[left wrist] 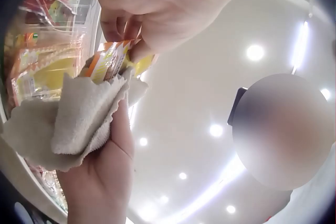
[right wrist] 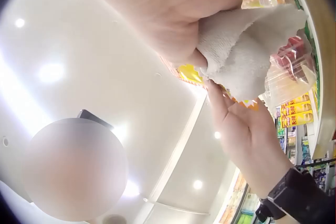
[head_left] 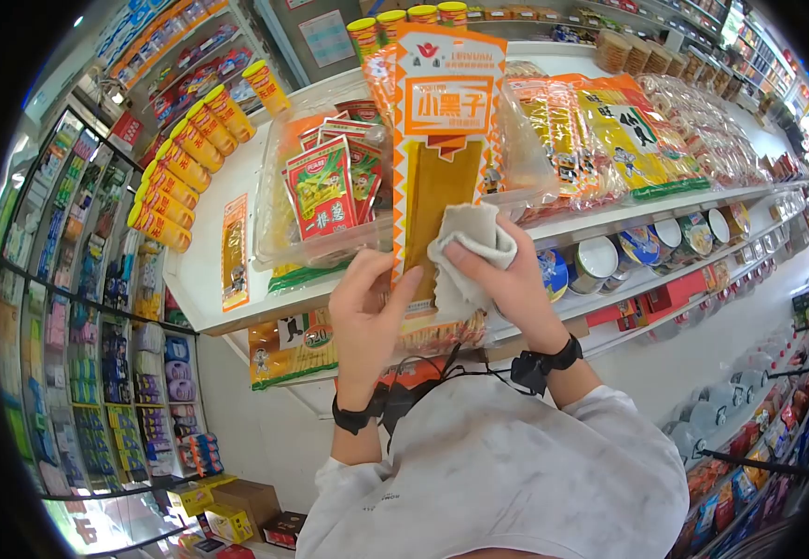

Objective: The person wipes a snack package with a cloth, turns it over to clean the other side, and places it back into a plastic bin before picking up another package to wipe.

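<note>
i see left hand [head_left: 365, 296] pinching 小黑子 packet [head_left: 437, 177] by lower edge | right hand [head_left: 514, 279] gripping folded cloth [head_left: 468, 222] against its front | step: apparently wiping | next: likely flip packet

From where I stand, the tall packet [head_left: 446, 74] looks like smooth, glossy printed plastic film. The cloth [left wrist: 86, 119] against it is matt and rough, with a nubbly, towel-like surface. Just left of the packet, a clear, shiny plastic tub [head_left: 325, 249] holds slick, crinkled sachets [head_left: 321, 191]; farther left, the canisters [head_left: 184, 166] have a smooth gloss. Right of the packet, the bags [head_left: 633, 135] are wrinkled, shiny plastic. Behind it, the counter [head_left: 201, 270] looks smooth, its edge wood-like.
</note>
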`<control>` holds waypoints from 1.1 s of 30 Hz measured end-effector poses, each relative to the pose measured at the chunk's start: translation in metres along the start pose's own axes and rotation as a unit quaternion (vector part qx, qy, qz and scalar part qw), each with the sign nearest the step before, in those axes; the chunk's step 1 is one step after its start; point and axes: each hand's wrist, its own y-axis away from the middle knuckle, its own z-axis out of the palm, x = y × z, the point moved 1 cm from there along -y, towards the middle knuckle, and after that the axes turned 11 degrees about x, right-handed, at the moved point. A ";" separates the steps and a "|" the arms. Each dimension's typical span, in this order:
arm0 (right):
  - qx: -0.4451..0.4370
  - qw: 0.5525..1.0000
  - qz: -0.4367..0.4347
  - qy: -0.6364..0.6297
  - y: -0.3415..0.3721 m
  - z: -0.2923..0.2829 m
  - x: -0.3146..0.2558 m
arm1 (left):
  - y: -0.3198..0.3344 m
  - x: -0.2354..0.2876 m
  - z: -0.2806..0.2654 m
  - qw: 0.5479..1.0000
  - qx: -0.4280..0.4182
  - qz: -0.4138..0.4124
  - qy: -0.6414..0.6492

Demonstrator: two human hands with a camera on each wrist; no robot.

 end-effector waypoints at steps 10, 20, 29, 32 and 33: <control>0.123 0.985 -0.117 -0.025 -0.024 -0.040 -0.031 | 0.009 -0.016 -0.030 0.984 -0.155 0.000 -0.089; 0.255 0.934 -0.106 -0.226 -0.029 -0.055 -0.036 | 0.015 -0.016 -0.061 0.998 -0.023 -0.034 -0.055; -0.040 0.992 -0.117 0.001 0.014 0.021 -0.015 | -0.007 0.011 -0.005 0.976 0.196 0.019 0.090; 0.023 0.995 -0.090 -0.028 0.010 0.019 -0.010 | -0.013 0.016 0.000 0.986 0.166 0.020 0.028; 0.034 0.995 -0.094 -0.027 0.008 0.017 -0.011 | -0.014 0.014 0.004 0.984 0.171 0.035 0.019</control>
